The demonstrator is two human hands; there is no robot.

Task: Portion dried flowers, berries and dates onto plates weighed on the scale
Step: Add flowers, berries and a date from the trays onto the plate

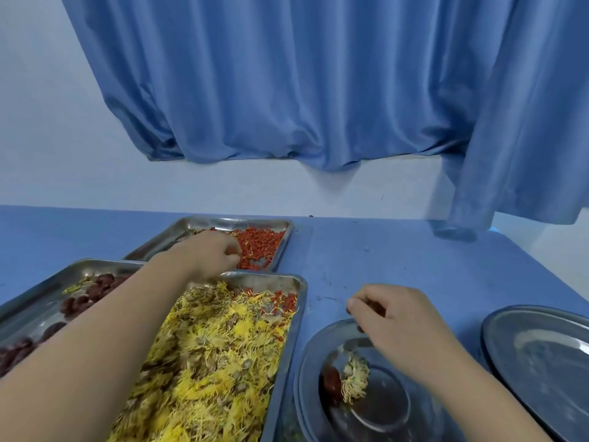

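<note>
L hand [212, 252] pinches berries [261, 245], R hand [396, 317] holds date [377, 310]

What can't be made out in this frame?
All head view.
- Scale: none visible; the plate would cover it.
- Left hand grip on berries: fingertips hidden behind knuckles.
- Right hand: dark bits at fingertips, too small to identify.
- Second plate: cut off by right edge.
</note>
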